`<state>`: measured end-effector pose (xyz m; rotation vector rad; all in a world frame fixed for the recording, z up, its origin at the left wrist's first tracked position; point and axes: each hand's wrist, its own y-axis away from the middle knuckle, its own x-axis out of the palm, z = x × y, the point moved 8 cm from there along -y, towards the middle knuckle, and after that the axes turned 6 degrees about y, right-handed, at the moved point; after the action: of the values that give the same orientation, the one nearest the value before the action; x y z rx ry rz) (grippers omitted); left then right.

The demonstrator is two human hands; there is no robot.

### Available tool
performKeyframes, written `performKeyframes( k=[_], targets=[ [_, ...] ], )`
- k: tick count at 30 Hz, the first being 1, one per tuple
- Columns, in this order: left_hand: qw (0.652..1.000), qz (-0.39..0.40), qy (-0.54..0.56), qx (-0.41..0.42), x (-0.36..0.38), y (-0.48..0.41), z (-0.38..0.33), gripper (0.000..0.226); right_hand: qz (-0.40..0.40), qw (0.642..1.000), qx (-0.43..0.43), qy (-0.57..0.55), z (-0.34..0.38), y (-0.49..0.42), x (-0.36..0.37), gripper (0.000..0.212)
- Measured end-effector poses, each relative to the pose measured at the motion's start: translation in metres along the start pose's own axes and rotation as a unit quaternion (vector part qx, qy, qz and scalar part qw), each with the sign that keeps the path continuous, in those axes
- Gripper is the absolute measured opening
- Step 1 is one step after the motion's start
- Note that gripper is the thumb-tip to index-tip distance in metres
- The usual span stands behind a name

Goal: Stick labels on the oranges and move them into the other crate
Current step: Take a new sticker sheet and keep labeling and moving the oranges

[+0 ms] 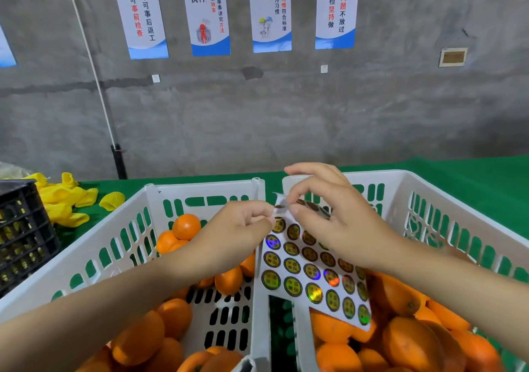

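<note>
Left hand [243, 228], right hand [335, 220], seemingly pinching label sheet [309, 274]

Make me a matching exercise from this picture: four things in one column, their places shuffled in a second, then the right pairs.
Things:
1. label sheet
2. black crate
3. foam nets
4. posters

Places:
A. hanging on the grey wall
B. at the far left edge of the view
C. pinched by the left hand and right hand
D. lying on the green cloth

Pairs: 1-C, 2-B, 3-D, 4-A
</note>
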<state>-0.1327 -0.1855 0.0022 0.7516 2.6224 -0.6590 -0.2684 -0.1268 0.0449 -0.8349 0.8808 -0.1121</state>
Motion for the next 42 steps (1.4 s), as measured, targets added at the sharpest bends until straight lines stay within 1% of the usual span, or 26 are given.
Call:
performKeyframes(
  k=[2,5,7,10,12,14,16,17,18,19,20,21,22,23,24,25,26,27,29,31,34,37,38,40,41,42],
  targets=[
    [0.999,0.040,0.002,0.012,0.008,0.003,-0.004,0.030,0.031,0.995,0.052,-0.076,-0.008,-0.001,0.004,0.024],
    [0.996,0.082,0.008,0.045,0.018,0.007,-0.017,0.022,0.083,0.983,0.080,-0.143,-0.012,0.000,0.014,0.035],
    [0.994,0.096,0.010,0.050,0.020,0.007,-0.019,0.024,0.087,0.984,0.088,-0.131,-0.015,0.003,0.019,0.038],
    [0.990,0.125,0.008,0.064,0.026,0.010,-0.024,0.034,0.066,0.989,0.101,-0.088,-0.019,0.005,0.018,0.035],
    [0.988,0.137,-0.003,0.067,0.027,0.011,-0.025,0.029,0.062,0.987,0.106,-0.099,-0.018,0.004,0.017,0.036],
    [0.992,0.112,-0.026,0.057,0.018,0.007,-0.015,0.024,0.055,0.986,0.111,-0.111,-0.017,0.002,0.015,0.035],
    [0.997,0.026,-0.068,0.034,-0.009,-0.003,0.004,0.028,0.048,0.983,0.128,-0.121,-0.020,0.001,0.014,0.029],
    [0.994,-0.017,-0.102,0.025,-0.026,-0.006,0.014,0.029,0.047,0.981,0.139,-0.123,-0.023,0.001,0.013,0.027],
    [0.987,-0.044,-0.153,0.017,-0.042,-0.008,0.024,0.029,0.052,0.980,0.149,-0.121,-0.026,0.001,0.014,0.026],
    [0.976,-0.050,-0.210,0.002,-0.055,-0.009,0.037,0.026,0.061,0.979,0.156,-0.116,-0.027,0.002,0.015,0.026],
    [0.963,-0.036,-0.267,-0.028,-0.066,-0.010,0.056,0.020,0.074,0.978,0.161,-0.108,-0.028,0.003,0.016,0.028],
    [0.944,-0.007,-0.322,-0.074,-0.074,-0.010,0.078,0.013,0.085,0.977,0.165,-0.102,-0.028,0.004,0.019,0.029],
    [0.918,0.028,-0.373,-0.131,-0.082,-0.008,0.102,0.013,0.094,0.977,0.167,-0.098,-0.029,0.005,0.021,0.030],
    [0.886,0.061,-0.418,-0.189,-0.089,-0.003,0.124,0.022,0.101,0.976,0.169,-0.096,-0.029,0.006,0.023,0.031],
    [0.856,0.086,-0.452,-0.236,-0.097,0.003,0.143,0.036,0.103,0.975,0.170,-0.094,-0.029,0.007,0.024,0.031],
    [0.833,0.097,-0.476,-0.265,-0.104,0.008,0.155,0.056,0.103,0.976,0.170,-0.093,-0.028,0.007,0.024,0.031],
    [0.822,0.098,-0.486,-0.280,-0.109,0.012,0.162,0.074,0.103,0.976,0.167,-0.091,-0.027,0.007,0.024,0.030],
    [0.821,0.093,-0.486,-0.286,-0.113,0.014,0.166,0.087,0.104,0.977,0.161,-0.093,-0.026,0.007,0.024,0.030],
    [0.817,0.091,-0.494,-0.285,-0.115,0.017,0.172,0.100,0.104,0.977,0.155,-0.105,-0.025,0.007,0.023,0.029],
    [0.811,0.094,-0.502,-0.285,-0.114,0.018,0.178,0.105,0.107,0.975,0.158,-0.117,-0.027,0.007,0.024,0.028],
    [0.804,0.095,-0.511,-0.287,-0.119,0.016,0.180,0.103,0.114,0.974,0.155,-0.119,-0.025,0.009,0.025,0.027],
    [0.805,0.019,-0.546,-0.230,-0.130,0.009,0.161,0.086,0.116,0.974,0.149,-0.121,-0.021,0.009,0.025,0.026],
    [0.801,0.012,-0.554,-0.225,-0.130,0.010,0.160,0.085,0.117,0.974,0.148,-0.123,-0.020,0.009,0.024,0.026],
    [0.780,0.045,-0.571,-0.252,-0.124,0.015,0.170,0.098,0.119,0.974,0.147,-0.124,-0.019,0.010,0.024,0.026],
    [0.779,0.067,-0.557,-0.280,-0.122,0.019,0.178,0.105,0.119,0.974,0.145,-0.123,-0.018,0.010,0.023,0.026],
    [0.788,0.087,-0.523,-0.313,-0.118,0.023,0.186,0.110,0.120,0.975,0.144,-0.122,-0.017,0.010,0.023,0.026]
  ],
)
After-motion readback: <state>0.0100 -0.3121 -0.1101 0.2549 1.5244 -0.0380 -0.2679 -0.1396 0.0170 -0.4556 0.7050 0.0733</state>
